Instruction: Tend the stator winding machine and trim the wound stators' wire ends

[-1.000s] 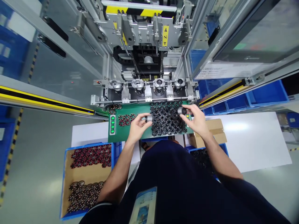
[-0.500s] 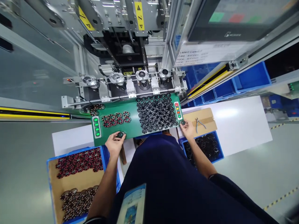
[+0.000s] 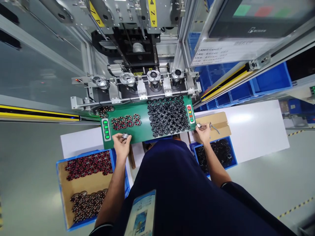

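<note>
In the head view, with the left hand (image 3: 121, 147) near the front edge of the green worktop (image 3: 144, 131): fingers bent and nearly closed, apart only by the width of a small silver-grey round part (image 3: 125, 136). Gripped at the outer side, probably for sparing the inner face. Whether touching the worktop or just above, cannot tell.

With the right hand (image 3: 203, 133), just past the right end of the worktop, beside an open-coloured brown cardboard surface (image 3: 223, 117): a similar pinch, with thumb and fingers closed on a second small metallic round part (image 3: 199, 125). Again by the side, perhaps for easy turning in the fingertips. Too small to tell the exact contact.

On the worktop, to the right, black ring-shaped parts (image 3: 168, 116) in a dense, close block, likely for saving space within reach of both hands. To the left, red-and-copper wound rings (image 3: 123, 124) in short rows, apart from the black ones, seemingly for not mixing two kinds. Behind, a row of round silver metal holders (image 3: 153, 76), facing upward, likely for easy access from the front. On the cardboard, grey-handled pliers (image 3: 215, 128), lying near the right hand, presumably for quick reach.
</note>
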`<state>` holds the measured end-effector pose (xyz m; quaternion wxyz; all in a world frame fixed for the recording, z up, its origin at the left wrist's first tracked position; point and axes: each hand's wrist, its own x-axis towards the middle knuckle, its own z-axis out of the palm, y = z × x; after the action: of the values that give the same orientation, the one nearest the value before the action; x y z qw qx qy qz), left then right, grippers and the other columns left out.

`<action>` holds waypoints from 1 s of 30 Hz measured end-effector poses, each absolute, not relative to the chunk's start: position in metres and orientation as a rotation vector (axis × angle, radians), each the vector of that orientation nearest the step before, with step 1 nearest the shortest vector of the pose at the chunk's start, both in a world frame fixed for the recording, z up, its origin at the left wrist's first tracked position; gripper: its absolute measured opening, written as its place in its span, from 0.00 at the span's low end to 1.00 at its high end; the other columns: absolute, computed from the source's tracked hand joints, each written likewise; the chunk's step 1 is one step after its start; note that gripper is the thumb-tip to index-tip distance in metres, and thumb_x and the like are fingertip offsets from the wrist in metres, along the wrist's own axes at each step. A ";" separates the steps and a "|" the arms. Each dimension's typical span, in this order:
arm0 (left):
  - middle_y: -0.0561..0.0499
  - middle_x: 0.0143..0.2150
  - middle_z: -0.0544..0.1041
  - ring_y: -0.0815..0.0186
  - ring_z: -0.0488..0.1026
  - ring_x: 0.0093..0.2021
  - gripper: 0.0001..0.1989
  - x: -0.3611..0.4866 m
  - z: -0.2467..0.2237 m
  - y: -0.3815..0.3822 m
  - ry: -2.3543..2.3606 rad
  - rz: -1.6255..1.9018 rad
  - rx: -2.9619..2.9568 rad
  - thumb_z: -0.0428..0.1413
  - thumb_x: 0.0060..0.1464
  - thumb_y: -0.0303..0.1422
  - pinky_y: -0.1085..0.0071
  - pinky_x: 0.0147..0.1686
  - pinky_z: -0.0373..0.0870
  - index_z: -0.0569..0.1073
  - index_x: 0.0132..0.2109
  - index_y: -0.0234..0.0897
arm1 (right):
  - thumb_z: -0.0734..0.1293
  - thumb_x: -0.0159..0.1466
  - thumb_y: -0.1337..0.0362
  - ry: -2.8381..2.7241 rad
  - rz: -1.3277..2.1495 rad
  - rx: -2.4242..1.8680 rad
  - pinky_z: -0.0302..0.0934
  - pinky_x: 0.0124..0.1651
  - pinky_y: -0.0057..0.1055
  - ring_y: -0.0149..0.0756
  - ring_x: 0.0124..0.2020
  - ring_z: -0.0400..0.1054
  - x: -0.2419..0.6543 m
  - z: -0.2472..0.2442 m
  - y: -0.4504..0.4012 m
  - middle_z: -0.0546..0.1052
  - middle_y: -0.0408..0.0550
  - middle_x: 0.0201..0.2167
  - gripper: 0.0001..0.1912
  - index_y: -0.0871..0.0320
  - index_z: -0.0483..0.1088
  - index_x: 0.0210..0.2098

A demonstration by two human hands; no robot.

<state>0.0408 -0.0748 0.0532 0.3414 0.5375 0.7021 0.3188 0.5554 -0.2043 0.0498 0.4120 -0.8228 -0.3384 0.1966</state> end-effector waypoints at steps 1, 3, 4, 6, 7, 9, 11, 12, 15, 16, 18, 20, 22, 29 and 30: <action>0.42 0.58 0.82 0.56 0.84 0.53 0.26 0.039 0.057 -0.075 1.802 0.822 1.412 0.64 0.62 0.50 0.58 0.57 0.86 0.73 0.61 0.42 | 0.72 0.65 0.32 -0.871 0.501 -2.066 0.83 0.52 0.53 0.47 0.42 0.84 0.556 0.053 -0.206 0.87 0.55 0.44 0.33 0.54 0.75 0.50; 0.44 0.58 0.83 0.54 0.83 0.57 0.23 0.037 0.066 -0.077 1.755 0.797 1.445 0.64 0.63 0.52 0.54 0.65 0.83 0.77 0.58 0.44 | 0.73 0.66 0.36 -0.930 0.523 -2.064 0.82 0.58 0.54 0.48 0.45 0.83 0.557 0.059 -0.209 0.88 0.57 0.49 0.30 0.54 0.78 0.52; 0.44 0.57 0.84 0.54 0.83 0.58 0.22 0.036 0.069 -0.078 1.738 0.791 1.453 0.65 0.63 0.51 0.53 0.68 0.82 0.77 0.56 0.44 | 0.74 0.66 0.38 -0.958 0.533 -2.065 0.81 0.60 0.55 0.48 0.45 0.83 0.557 0.063 -0.211 0.89 0.58 0.50 0.28 0.55 0.79 0.52; 0.44 0.56 0.85 0.54 0.84 0.57 0.22 0.037 0.074 -0.079 1.717 0.800 1.446 0.66 0.62 0.50 0.53 0.67 0.83 0.77 0.55 0.43 | 0.75 0.65 0.40 -0.989 0.534 -2.067 0.81 0.61 0.54 0.48 0.44 0.83 0.556 0.067 -0.212 0.89 0.58 0.50 0.27 0.55 0.80 0.51; 0.44 0.57 0.85 0.55 0.85 0.56 0.24 0.038 0.075 -0.079 1.713 0.811 1.439 0.67 0.61 0.50 0.55 0.65 0.85 0.76 0.57 0.43 | 0.76 0.64 0.41 -0.992 0.520 -2.067 0.82 0.61 0.53 0.48 0.45 0.83 0.555 0.067 -0.213 0.89 0.59 0.50 0.29 0.55 0.79 0.53; 0.42 0.59 0.85 0.55 0.86 0.56 0.29 0.042 0.075 -0.079 1.725 0.830 1.440 0.69 0.60 0.50 0.56 0.63 0.86 0.75 0.61 0.42 | 0.75 0.64 0.40 -0.989 0.471 -2.070 0.82 0.62 0.53 0.50 0.50 0.84 0.552 0.065 -0.213 0.88 0.62 0.54 0.33 0.56 0.76 0.59; 0.40 0.62 0.84 0.52 0.85 0.60 0.30 0.047 0.071 -0.079 1.780 0.834 1.471 0.70 0.60 0.50 0.51 0.68 0.82 0.77 0.63 0.41 | 0.74 0.66 0.41 -0.994 0.413 -2.085 0.79 0.67 0.55 0.52 0.56 0.83 0.548 0.060 -0.212 0.87 0.64 0.57 0.34 0.57 0.76 0.61; 0.39 0.62 0.84 0.49 0.83 0.62 0.29 0.050 0.068 -0.079 1.819 0.828 1.492 0.70 0.61 0.50 0.47 0.71 0.79 0.79 0.62 0.40 | 0.73 0.66 0.41 -1.002 0.392 -2.099 0.78 0.69 0.57 0.53 0.56 0.83 0.546 0.056 -0.211 0.87 0.64 0.56 0.32 0.56 0.77 0.60; 0.35 0.56 0.85 0.40 0.80 0.62 0.23 0.058 0.059 -0.081 1.908 0.775 1.553 0.70 0.61 0.47 0.38 0.74 0.72 0.83 0.56 0.38 | 0.73 0.65 0.43 -1.021 0.356 -2.137 0.79 0.64 0.59 0.54 0.48 0.81 0.541 0.046 -0.209 0.87 0.58 0.45 0.26 0.54 0.80 0.54; 0.35 0.54 0.85 0.39 0.80 0.62 0.22 0.060 0.058 -0.083 1.920 0.756 1.570 0.70 0.60 0.46 0.38 0.74 0.71 0.83 0.56 0.37 | 0.73 0.65 0.44 -1.020 0.345 -2.145 0.80 0.61 0.59 0.53 0.45 0.80 0.539 0.044 -0.208 0.86 0.56 0.42 0.25 0.53 0.80 0.53; 0.34 0.55 0.85 0.39 0.79 0.62 0.23 0.063 0.056 -0.087 1.941 0.732 1.596 0.69 0.62 0.47 0.39 0.73 0.70 0.83 0.57 0.37 | 0.73 0.65 0.43 -1.010 0.317 -2.154 0.81 0.59 0.58 0.52 0.43 0.79 0.535 0.042 -0.207 0.84 0.54 0.40 0.24 0.53 0.80 0.52; 0.34 0.55 0.85 0.40 0.79 0.61 0.22 0.065 0.057 -0.091 1.967 0.712 1.608 0.68 0.64 0.47 0.40 0.72 0.69 0.83 0.58 0.38 | 0.74 0.65 0.42 -1.005 0.302 -2.152 0.82 0.56 0.57 0.52 0.40 0.79 0.532 0.044 -0.206 0.84 0.54 0.39 0.23 0.51 0.80 0.50; 0.38 0.49 0.86 0.42 0.81 0.54 0.20 0.066 0.061 -0.093 1.963 0.678 1.620 0.69 0.62 0.44 0.42 0.68 0.72 0.84 0.56 0.39 | 0.74 0.64 0.40 -1.009 0.306 -2.133 0.83 0.52 0.57 0.51 0.36 0.79 0.530 0.051 -0.205 0.84 0.53 0.37 0.23 0.50 0.80 0.47; 0.46 0.51 0.89 0.51 0.85 0.48 0.21 0.033 0.119 -0.042 1.871 0.809 1.681 0.71 0.60 0.43 0.51 0.58 0.82 0.85 0.58 0.44 | 0.77 0.65 0.40 -1.020 0.156 -1.962 0.82 0.57 0.67 0.56 0.44 0.84 0.530 0.118 -0.146 0.86 0.56 0.47 0.28 0.51 0.78 0.55; 0.46 0.55 0.89 0.51 0.86 0.49 0.22 0.024 0.133 -0.023 1.870 0.851 1.687 0.71 0.61 0.43 0.51 0.57 0.83 0.84 0.60 0.44 | 0.78 0.64 0.41 -1.060 0.156 -1.911 0.83 0.57 0.65 0.54 0.45 0.84 0.524 0.133 -0.124 0.86 0.55 0.48 0.28 0.50 0.78 0.56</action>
<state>0.0244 -0.0230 0.1325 0.2394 0.6160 0.6831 0.3107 0.5238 -0.1239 0.1333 0.4575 -0.7756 -0.4303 0.0633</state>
